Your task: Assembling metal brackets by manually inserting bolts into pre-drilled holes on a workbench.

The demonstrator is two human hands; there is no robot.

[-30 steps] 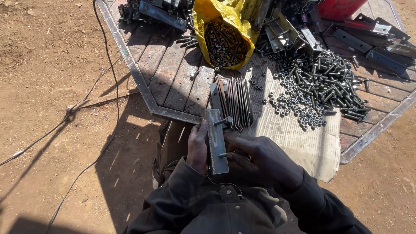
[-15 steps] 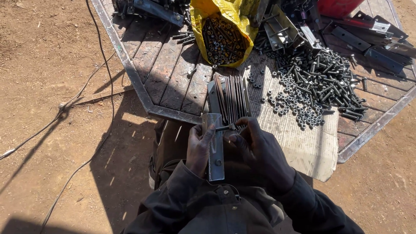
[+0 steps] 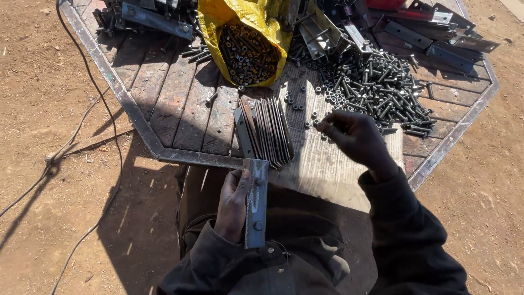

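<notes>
While the left hand [image 3: 233, 205] clamps the bracket [image 3: 255, 203] low centre, the right hand [image 3: 355, 136] hovers half-open, empty, over loose nuts [image 3: 305, 106]; best pinch one cleanly.

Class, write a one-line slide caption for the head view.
Left hand grips a flat metal bar; right hand reaches to loose nuts near bolts.

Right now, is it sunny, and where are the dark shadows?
Head view: yes, hard sunlight; the yellow plastic sack of bolts glares bright, the person's dark shadow falls on the brown dirt ground at the lower left, and the grey flat metal bar in the left hand stays sharp.
</notes>
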